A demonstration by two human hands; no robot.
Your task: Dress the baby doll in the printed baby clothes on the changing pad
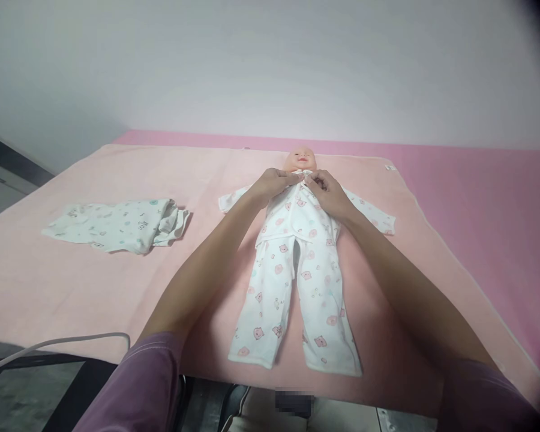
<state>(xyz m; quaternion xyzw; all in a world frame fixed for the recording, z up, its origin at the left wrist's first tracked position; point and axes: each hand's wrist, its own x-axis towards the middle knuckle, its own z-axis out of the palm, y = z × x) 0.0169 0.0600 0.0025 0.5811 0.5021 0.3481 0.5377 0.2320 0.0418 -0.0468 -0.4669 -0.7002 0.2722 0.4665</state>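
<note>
A baby doll (302, 159) lies on its back on a pink blanket, its head toward the wall. It wears a white top (292, 219) and white trousers (270, 300), both printed with pink animal faces. At the doll's neck, my left hand (274, 183) pinches the collar edge of the top. From the other side my right hand (326, 191) pinches the same front opening, fingertips close to the left ones. Whatever small fastening lies between the fingers is hidden. The top's sleeves (371, 213) stretch out flat to both sides.
A folded white garment with small green and grey prints (117, 225) lies to the left on the pink blanket (198, 174). A pale cable (72, 339) crosses the near left table edge. Behind the table rises a plain wall (270, 72).
</note>
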